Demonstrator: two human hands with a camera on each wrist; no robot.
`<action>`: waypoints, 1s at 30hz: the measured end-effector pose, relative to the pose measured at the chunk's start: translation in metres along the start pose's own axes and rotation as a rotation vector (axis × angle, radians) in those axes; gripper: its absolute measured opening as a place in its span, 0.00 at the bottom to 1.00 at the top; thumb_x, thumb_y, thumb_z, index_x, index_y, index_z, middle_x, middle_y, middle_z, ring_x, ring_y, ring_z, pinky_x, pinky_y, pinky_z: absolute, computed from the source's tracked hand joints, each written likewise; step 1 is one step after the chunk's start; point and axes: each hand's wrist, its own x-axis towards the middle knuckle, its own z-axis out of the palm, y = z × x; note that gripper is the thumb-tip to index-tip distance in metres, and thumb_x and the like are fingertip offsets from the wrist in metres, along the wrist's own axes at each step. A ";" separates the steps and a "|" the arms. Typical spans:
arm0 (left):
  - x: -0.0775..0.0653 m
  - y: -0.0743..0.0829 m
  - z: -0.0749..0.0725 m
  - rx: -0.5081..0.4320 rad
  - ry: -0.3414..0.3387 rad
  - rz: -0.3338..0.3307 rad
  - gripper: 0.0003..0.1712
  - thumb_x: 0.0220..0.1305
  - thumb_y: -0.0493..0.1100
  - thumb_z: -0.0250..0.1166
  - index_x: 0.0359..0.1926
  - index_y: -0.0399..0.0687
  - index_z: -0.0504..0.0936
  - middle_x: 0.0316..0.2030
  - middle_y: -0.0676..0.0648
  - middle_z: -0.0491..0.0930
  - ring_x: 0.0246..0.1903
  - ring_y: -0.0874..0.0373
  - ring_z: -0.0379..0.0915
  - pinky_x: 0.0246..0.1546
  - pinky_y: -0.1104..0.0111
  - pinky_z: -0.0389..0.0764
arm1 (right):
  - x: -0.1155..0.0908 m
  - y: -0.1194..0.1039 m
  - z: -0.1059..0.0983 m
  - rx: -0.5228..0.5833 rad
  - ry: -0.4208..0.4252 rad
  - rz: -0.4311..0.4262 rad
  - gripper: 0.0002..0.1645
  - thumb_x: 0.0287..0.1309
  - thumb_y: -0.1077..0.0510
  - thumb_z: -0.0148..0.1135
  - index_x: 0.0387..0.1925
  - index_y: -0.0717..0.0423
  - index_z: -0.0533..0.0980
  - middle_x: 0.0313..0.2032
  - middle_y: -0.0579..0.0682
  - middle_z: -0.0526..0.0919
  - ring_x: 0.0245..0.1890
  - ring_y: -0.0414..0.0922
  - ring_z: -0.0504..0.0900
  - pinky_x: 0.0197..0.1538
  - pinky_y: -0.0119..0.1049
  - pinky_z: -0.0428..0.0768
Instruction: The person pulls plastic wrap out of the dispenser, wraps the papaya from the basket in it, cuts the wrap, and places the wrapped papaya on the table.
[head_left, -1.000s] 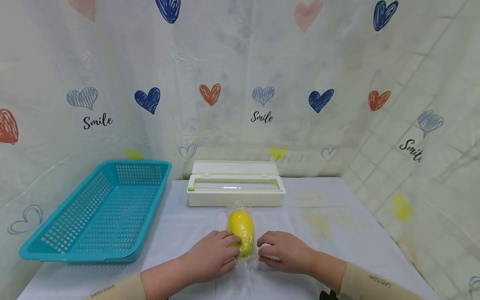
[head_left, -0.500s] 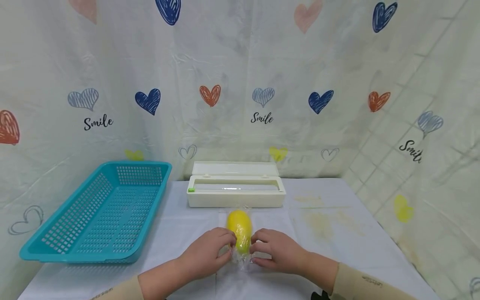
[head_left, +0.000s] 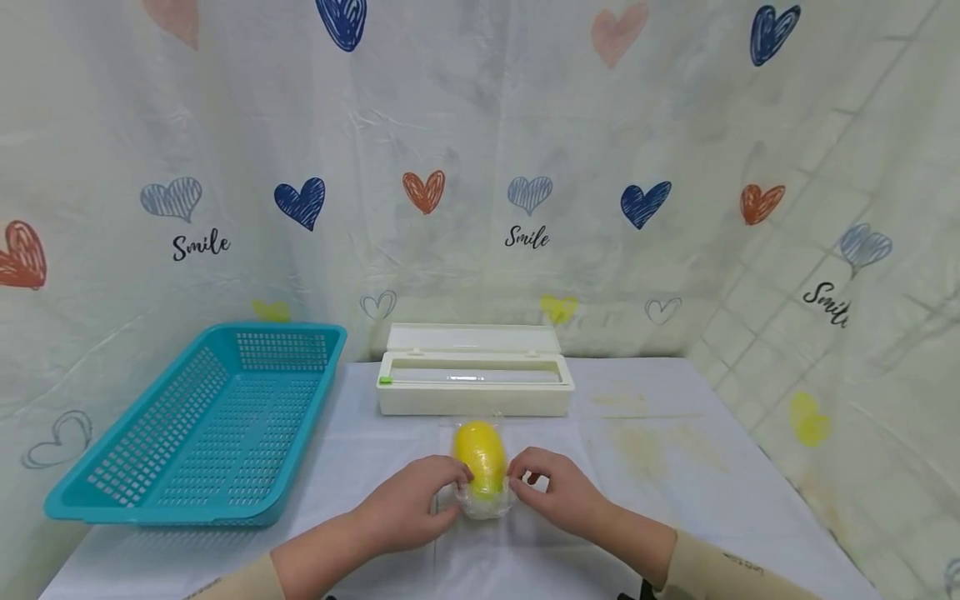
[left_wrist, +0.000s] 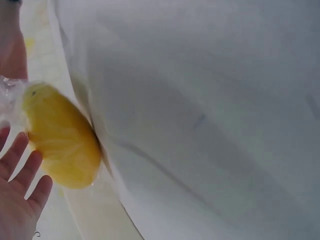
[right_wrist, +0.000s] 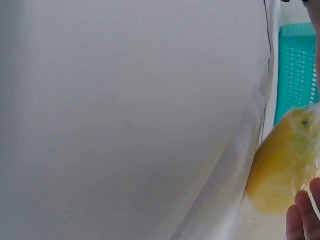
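Observation:
A yellow mango, wrapped in clear cling film, lies lengthwise on the white-covered table between both hands. The film gathers in a crumpled bunch at its near end. My left hand is at the mango's left side, fingertips against it and thumb apart from them; in the left wrist view its fingers are spread and fairly straight. On the other side my right hand brings thumb and forefinger together at the film's right edge, pinching it. The mango's small dark stem spot shows in the right wrist view, beneath the film.
Just behind the mango stands a white cling film dispenser with its lid raised and a roll inside. A turquoise perforated basket takes up the table's left side. A heart-patterned curtain hangs behind and along the sides.
My right hand has come in from the right to the film. The loose film tail at the mango's near end has been drawn up into a bunch. My left hand stays beside the mango.

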 end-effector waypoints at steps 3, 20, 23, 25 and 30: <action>0.003 0.003 -0.001 0.019 -0.019 0.021 0.13 0.63 0.57 0.67 0.46 0.64 0.77 0.44 0.66 0.78 0.49 0.64 0.74 0.55 0.62 0.77 | -0.001 0.000 -0.001 -0.032 -0.012 0.009 0.06 0.66 0.55 0.63 0.32 0.39 0.78 0.36 0.34 0.80 0.38 0.42 0.79 0.39 0.36 0.81; 0.009 0.008 0.003 -0.036 0.066 -0.069 0.04 0.67 0.54 0.64 0.37 0.63 0.81 0.36 0.67 0.78 0.44 0.63 0.76 0.50 0.61 0.78 | 0.002 0.002 0.004 -0.247 -0.011 -0.244 0.05 0.63 0.48 0.67 0.35 0.42 0.81 0.39 0.33 0.81 0.40 0.35 0.80 0.43 0.33 0.82; 0.011 0.008 0.003 -0.040 0.060 -0.078 0.05 0.67 0.55 0.65 0.38 0.64 0.81 0.37 0.68 0.78 0.45 0.64 0.75 0.51 0.60 0.78 | 0.003 0.002 0.005 -0.153 0.012 -0.129 0.04 0.63 0.48 0.66 0.35 0.42 0.81 0.35 0.32 0.81 0.36 0.35 0.78 0.38 0.33 0.82; 0.012 0.008 0.003 -0.045 0.057 -0.075 0.05 0.66 0.56 0.65 0.38 0.65 0.81 0.38 0.68 0.79 0.45 0.65 0.75 0.52 0.60 0.78 | 0.004 0.002 0.005 -0.112 0.023 -0.084 0.02 0.62 0.50 0.67 0.35 0.41 0.81 0.34 0.32 0.80 0.35 0.36 0.78 0.37 0.33 0.82; 0.013 0.006 0.002 -0.024 0.098 -0.062 0.05 0.66 0.56 0.65 0.38 0.65 0.81 0.42 0.65 0.79 0.47 0.64 0.74 0.53 0.61 0.78 | 0.004 0.003 0.004 -0.113 0.027 -0.063 0.05 0.60 0.53 0.70 0.34 0.39 0.80 0.34 0.32 0.79 0.37 0.40 0.79 0.36 0.31 0.81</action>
